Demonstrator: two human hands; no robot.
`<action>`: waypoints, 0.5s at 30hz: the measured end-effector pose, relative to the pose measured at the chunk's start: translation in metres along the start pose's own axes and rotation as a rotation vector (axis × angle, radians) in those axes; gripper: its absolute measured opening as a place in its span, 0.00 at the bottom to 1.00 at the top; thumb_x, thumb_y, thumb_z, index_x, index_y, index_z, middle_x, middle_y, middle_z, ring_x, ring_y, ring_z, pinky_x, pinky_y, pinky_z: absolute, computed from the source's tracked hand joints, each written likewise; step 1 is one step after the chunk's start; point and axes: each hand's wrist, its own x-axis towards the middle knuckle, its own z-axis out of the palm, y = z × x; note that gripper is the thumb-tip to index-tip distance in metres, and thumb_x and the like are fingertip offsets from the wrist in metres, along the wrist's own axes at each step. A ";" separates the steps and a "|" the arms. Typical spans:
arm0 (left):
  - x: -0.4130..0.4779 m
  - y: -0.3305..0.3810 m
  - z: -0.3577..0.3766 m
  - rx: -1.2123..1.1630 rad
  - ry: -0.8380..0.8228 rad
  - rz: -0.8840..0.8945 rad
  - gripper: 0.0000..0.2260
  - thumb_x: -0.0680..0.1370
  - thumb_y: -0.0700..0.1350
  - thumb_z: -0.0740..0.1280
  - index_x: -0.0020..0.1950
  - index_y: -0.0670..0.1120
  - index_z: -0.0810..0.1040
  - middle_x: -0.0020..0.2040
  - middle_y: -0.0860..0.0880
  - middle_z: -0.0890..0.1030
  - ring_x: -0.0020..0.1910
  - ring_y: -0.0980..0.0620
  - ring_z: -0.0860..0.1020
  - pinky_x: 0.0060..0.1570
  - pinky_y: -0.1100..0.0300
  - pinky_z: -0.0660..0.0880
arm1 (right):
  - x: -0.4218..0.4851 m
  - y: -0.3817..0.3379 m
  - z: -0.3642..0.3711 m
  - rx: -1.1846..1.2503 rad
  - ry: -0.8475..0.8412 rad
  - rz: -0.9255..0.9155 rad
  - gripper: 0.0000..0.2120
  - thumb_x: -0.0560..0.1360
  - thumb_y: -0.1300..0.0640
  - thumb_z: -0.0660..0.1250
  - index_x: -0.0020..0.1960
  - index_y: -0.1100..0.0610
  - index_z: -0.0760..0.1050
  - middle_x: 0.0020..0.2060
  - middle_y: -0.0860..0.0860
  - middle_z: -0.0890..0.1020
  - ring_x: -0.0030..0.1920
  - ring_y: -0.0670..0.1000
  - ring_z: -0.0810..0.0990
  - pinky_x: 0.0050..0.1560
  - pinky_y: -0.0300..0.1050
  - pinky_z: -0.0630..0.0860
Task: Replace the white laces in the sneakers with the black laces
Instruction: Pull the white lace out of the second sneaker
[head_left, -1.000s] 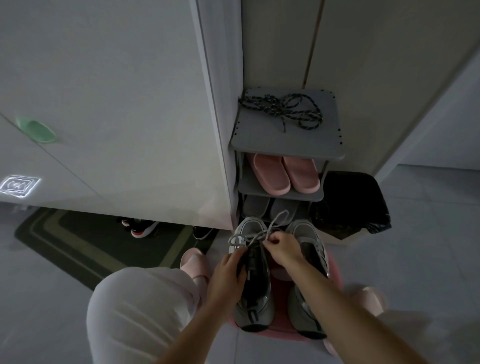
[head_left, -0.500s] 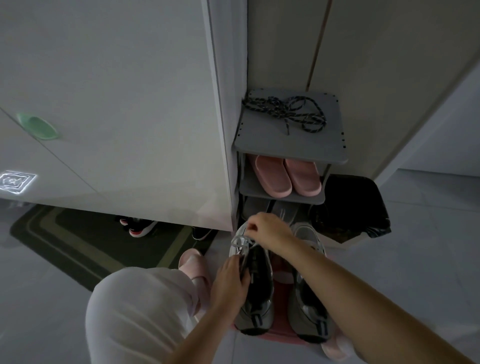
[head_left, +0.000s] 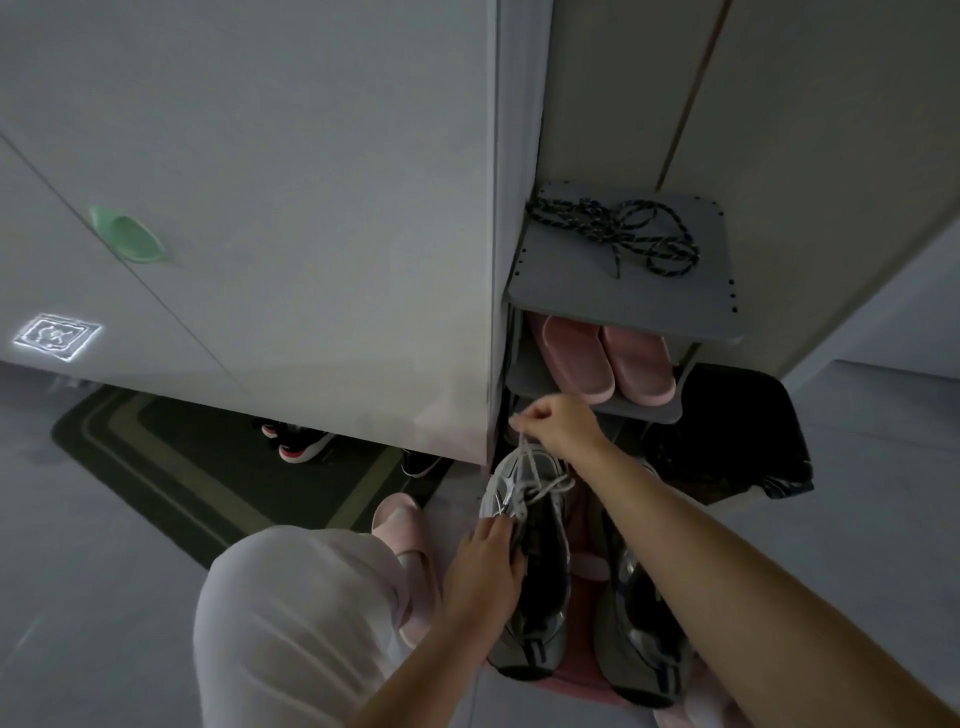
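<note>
- Dim light; view looks down from the head towards the floor by a tall pale cabinet.
- Held sneaker (head_left: 537, 603): grey and black, lower centre of the frame, toe pointing up the frame, resting on a pink surface (head_left: 582, 670).
- Second sneaker (head_left: 641, 649): same kind, just beside the first on its right, partly hidden under the right forearm.
- Left hand (head_left: 488, 571): lower centre, grips the held sneaker at its left side by the eyelets; fingers (head_left: 501, 527) curled over the edge of the opening.
- Right hand (head_left: 558, 423): centre of the frame, above the toe of the held sneaker; thumb and fingers pressed together, pinching the white lace (head_left: 523, 457).
- White lace runs taut from that pinch down to the eyelets; loose loops lie across the tongue area.
- Black laces (head_left: 618, 234): a dark speckled tangle lying on the top shelf of the grey shoe rack (head_left: 571, 301), upper right of centre, well apart from both hands.
- Pink slippers (head_left: 608, 364): a pair on the shelf below.
- Black bag (head_left: 727, 441): right of the rack, on the floor.
- Knee (head_left: 291, 623) in pale cloth at lower left; a dark striped mat (head_left: 156, 457) behind it.
</note>
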 end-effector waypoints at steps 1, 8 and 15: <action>0.000 0.001 0.000 0.003 -0.002 -0.002 0.16 0.80 0.49 0.58 0.67 0.49 0.67 0.63 0.52 0.72 0.61 0.51 0.72 0.55 0.58 0.73 | -0.004 0.007 -0.002 -0.032 -0.043 0.034 0.12 0.73 0.51 0.71 0.45 0.61 0.82 0.36 0.54 0.82 0.36 0.49 0.78 0.40 0.42 0.74; -0.001 0.001 0.000 -0.037 -0.001 -0.003 0.17 0.79 0.49 0.58 0.69 0.51 0.67 0.64 0.54 0.72 0.62 0.54 0.71 0.56 0.62 0.71 | -0.032 0.036 0.031 -0.479 -0.217 -0.047 0.09 0.72 0.51 0.70 0.50 0.52 0.82 0.48 0.50 0.83 0.51 0.51 0.80 0.50 0.46 0.76; -0.001 0.002 -0.001 0.016 -0.005 0.034 0.15 0.80 0.50 0.59 0.65 0.49 0.69 0.62 0.53 0.73 0.60 0.53 0.72 0.53 0.60 0.72 | -0.026 0.023 0.024 -0.110 0.063 -0.081 0.08 0.74 0.53 0.68 0.47 0.57 0.81 0.38 0.50 0.81 0.35 0.45 0.77 0.41 0.41 0.72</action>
